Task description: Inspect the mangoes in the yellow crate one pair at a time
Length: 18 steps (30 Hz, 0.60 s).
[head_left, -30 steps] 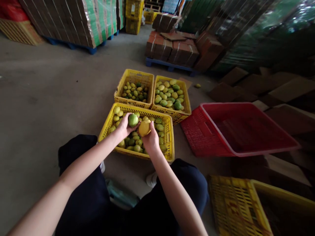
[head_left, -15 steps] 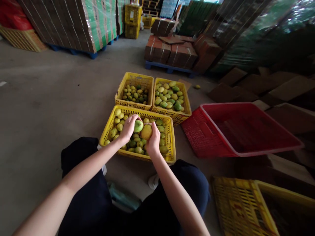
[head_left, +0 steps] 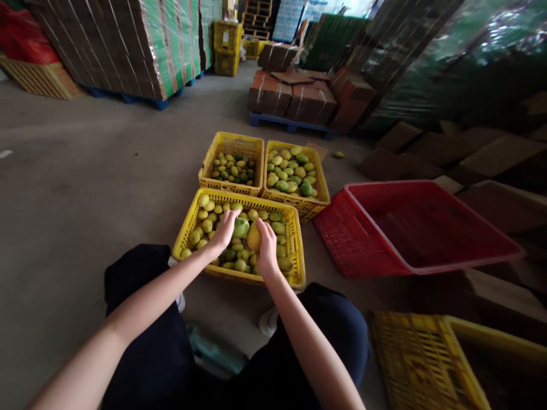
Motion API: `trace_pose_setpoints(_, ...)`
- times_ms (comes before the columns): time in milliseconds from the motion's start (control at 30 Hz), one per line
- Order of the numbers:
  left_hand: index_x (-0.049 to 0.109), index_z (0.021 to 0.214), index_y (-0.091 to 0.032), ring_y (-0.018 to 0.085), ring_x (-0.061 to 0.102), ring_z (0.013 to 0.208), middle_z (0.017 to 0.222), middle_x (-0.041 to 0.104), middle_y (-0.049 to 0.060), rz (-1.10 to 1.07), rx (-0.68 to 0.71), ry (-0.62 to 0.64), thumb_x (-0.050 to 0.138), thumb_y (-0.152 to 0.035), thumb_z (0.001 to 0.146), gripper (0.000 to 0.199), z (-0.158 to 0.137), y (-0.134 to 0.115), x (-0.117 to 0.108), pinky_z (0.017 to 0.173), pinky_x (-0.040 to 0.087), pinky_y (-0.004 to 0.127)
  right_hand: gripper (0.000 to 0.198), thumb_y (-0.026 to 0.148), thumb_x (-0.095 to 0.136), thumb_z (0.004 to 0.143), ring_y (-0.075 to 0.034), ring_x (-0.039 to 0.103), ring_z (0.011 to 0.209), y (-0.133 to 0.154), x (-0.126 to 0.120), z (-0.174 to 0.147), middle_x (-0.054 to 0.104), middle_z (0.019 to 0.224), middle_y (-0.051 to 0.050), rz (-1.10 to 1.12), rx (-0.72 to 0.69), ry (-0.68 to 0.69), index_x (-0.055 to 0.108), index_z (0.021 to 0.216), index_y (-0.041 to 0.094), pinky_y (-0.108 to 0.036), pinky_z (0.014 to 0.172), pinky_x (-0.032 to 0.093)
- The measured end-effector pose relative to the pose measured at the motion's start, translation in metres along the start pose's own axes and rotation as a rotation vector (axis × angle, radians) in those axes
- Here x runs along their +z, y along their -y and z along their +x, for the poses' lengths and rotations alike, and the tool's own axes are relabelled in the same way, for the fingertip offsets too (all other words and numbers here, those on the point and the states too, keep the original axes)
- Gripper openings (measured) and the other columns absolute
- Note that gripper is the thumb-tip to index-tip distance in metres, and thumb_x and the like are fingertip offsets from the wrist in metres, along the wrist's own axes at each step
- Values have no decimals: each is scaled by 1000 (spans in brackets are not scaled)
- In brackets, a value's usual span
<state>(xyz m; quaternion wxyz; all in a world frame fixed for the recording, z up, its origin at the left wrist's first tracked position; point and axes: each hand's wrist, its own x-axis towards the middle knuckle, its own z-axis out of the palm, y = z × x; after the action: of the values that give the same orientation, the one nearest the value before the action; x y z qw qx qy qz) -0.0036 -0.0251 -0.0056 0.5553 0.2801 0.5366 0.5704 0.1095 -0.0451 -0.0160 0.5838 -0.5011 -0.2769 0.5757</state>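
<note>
Over the near yellow crate, both my hands hold fruit. My left hand is closed around a green lemon, its fingers over the far side. In my right hand is a yellow lemon, gripped from the right. The two fruits are held side by side with a small gap between them. Below them, many green and yellow lemons lie loose in the crate, and my hands hide some of these.
Behind stand two more yellow crates: the left one with smaller fruit, the right one with larger. To the right are a tilted red crate and another yellow crate. Flattened cardboard and a stray fruit lie beyond.
The yellow lemon has turned in my right hand, and both hands have shifted slightly. Each still holds its fruit. The view has tilted a little upward.
</note>
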Motion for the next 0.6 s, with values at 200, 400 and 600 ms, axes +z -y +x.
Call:
trace_pose_setpoints(200,62,76,-24,21,68,86,76,66,1,-93,-298,55,73,-32,81,15,2,1,3,65,54,27,32,47,77,70,-17,61,55,-7,-3,12,63,63,6,66,132,-44,58,82,24,-27,44,48)
trace_pose_setpoints(400,63,86,-20,21,73,73,79,72,7,-338,-581,31,56,-34,94,17,8,-13,7,53,57,27,24,46,68,76,-19,64,51,7,-5,19,65,57,1,135,316,-123,61,77,23,-28,37,46)
trace_pose_setpoints(600,62,81,-19,11,58,46,62,63,2,-317,-519,13,62,-42,93,26,6,-23,5,36,43,18,21,41,71,74,-15,57,42,13,-1,15,60,52,4,179,347,-191,59,75,24,-24,33,42)
